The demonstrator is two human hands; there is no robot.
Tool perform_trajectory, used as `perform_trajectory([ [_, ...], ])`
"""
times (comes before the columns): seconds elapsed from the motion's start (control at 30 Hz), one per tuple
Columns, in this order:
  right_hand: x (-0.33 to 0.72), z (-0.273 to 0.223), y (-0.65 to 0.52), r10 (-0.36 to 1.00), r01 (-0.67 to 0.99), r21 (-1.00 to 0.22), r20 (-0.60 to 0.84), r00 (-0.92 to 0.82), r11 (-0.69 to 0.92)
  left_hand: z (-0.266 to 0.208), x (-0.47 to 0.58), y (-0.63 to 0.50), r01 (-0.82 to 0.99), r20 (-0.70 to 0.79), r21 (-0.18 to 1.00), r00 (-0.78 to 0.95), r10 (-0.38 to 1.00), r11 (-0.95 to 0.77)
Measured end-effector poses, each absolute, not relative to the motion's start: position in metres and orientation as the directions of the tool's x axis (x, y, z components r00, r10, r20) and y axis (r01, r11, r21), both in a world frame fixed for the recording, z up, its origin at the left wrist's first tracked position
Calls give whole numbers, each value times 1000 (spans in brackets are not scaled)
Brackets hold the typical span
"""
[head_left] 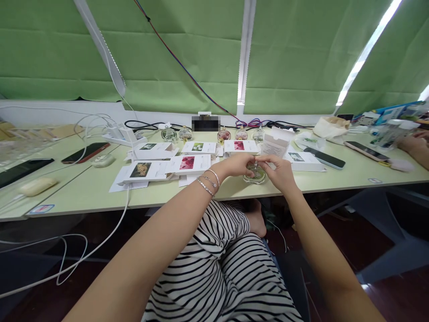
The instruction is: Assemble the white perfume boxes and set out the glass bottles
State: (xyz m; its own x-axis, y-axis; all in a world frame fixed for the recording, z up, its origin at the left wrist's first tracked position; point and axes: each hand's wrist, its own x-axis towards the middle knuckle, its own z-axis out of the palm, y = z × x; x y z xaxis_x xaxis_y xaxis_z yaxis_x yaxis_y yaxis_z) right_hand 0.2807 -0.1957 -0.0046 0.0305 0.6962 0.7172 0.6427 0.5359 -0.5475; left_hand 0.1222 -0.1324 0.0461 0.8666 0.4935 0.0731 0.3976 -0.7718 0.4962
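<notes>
A round, clear glass perfume bottle (255, 175) stands upright near the front edge of the table. My left hand (238, 165) is closed at its neck from the left, thumb against the glass. From the right, my right hand (277, 172) pinches the bottle's top between thumb and fingertips; the part under the fingers is mostly hidden. Just behind them an opened white box (275, 145) shows grey printed text. More round bottles, such as a pink one (224, 134), line the back of the table.
White flower-picture boxes (189, 163) lie left of my hands. A dark phone (324, 158) and a cloth bag (330, 129) are to the right. Another person's hand (415, 145) is at the far right. A power strip (117, 134) and cables are at left.
</notes>
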Motion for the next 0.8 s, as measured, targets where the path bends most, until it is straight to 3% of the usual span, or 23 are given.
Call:
perform_trajectory([
  [0.1,281,-4,-195,691,644,-537,723,18,545,47,122,-134,434,60,447,858,511,-782],
  [0.4,281,-3,-195,683,663,-511,730,-1,547,46,122,-132,432,58,445,860,507,-784],
  [0.8,281,-5,-194,721,614,-590,691,49,524,46,123,-132,465,54,390,850,523,-795],
])
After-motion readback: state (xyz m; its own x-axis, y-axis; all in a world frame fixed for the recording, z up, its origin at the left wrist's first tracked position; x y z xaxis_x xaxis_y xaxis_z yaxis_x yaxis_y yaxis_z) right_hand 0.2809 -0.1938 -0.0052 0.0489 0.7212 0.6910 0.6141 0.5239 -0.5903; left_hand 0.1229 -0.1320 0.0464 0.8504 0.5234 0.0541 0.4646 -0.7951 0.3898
